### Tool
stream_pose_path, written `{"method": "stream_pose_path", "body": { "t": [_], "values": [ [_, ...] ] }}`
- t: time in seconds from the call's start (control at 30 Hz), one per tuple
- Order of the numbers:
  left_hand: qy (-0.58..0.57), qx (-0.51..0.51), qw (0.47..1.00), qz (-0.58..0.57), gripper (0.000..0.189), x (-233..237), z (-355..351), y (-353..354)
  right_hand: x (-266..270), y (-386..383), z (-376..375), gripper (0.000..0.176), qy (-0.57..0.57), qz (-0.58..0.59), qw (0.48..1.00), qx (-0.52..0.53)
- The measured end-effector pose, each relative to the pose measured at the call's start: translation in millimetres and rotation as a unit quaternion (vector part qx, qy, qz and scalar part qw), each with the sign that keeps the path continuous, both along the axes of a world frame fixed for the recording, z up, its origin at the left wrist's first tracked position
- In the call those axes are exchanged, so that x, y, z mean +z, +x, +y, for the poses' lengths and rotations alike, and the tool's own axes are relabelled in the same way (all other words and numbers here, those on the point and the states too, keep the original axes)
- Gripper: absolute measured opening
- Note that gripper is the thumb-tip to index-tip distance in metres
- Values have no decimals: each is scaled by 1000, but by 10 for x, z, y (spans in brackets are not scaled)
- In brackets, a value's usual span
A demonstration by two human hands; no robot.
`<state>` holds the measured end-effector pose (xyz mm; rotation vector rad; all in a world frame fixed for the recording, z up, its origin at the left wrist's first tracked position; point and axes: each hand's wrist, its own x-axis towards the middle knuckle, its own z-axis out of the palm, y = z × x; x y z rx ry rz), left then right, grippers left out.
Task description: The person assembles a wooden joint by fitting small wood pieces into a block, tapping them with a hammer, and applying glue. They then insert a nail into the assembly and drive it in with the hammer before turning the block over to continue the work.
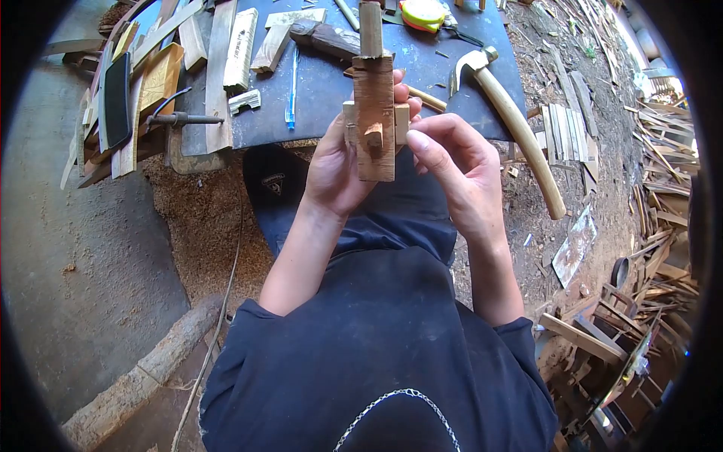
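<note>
A wooden piece [374, 98] made of joined blocks is held upright over the near edge of the table, with a small block crossing behind it and a peg near its lower end. My left hand [337, 164] is wrapped round it from behind, its fingertips showing on the right side. With thumb and index finger pinched together, my right hand [461, 160] grips the right end of the small cross block [401, 124]. The other fingers of my right hand are curled and partly hidden.
A hammer [520, 132] lies over the table's right edge. On the blue table [324, 98] are a pen [292, 94], a dark wooden stick [324, 38], a yellow-green object [424, 13] and wood strips [239, 49]. A phone [117, 98] and a clamp [184, 119] are at the left.
</note>
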<state>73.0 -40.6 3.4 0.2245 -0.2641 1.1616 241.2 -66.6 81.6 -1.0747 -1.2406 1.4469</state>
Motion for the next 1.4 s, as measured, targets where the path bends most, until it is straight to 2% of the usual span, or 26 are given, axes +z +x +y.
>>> {"method": "stream_pose_path", "body": {
  "t": [0.63,0.73,0.83,0.87,0.97,1.0,1.13,1.17,1.23,1.27,1.3,1.37,1.4],
  "values": [
    [22,9,1000,-10,66,-9,-9,33,53,-21,-24,20,-19,11,1000,0],
    [17,2,999,-38,67,-4,-17,44,42,-32,-29,26,-12,24,1000,7],
    [5,18,998,-53,66,10,-28,60,35,-114,-87,36,49,-7,998,-26],
    [-1,29,998,-55,66,12,-35,63,-35,-111,-100,51,78,-32,996,-13],
    [15,26,997,-77,64,8,-20,36,-33,-263,-194,61,177,-105,978,-25],
    [27,39,996,-72,65,19,-30,39,-22,-285,-204,69,198,-123,972,-15],
    [9,54,993,-107,71,46,-41,32,-45,-440,-205,70,238,-107,964,-51],
    [11,106,994,-5,72,76,-53,13,-36,-447,-204,70,247,-108,961,-54],
    [13,205,958,199,74,140,-90,-22,-16,-445,-205,70,266,-108,956,-59],
    [20,196,958,206,74,136,-71,-53,7,-431,-189,64,294,-99,949,-58],
    [-30,184,955,228,63,218,-86,-92,19,-402,-167,61,306,-117,943,-64],
    [-53,195,929,309,51,138,-83,-232,43,-326,-120,55,327,-155,929,-78],
    [-61,210,916,337,41,245,-104,-280,61,-299,-88,50,337,-150,925,-92]
  ]
}}
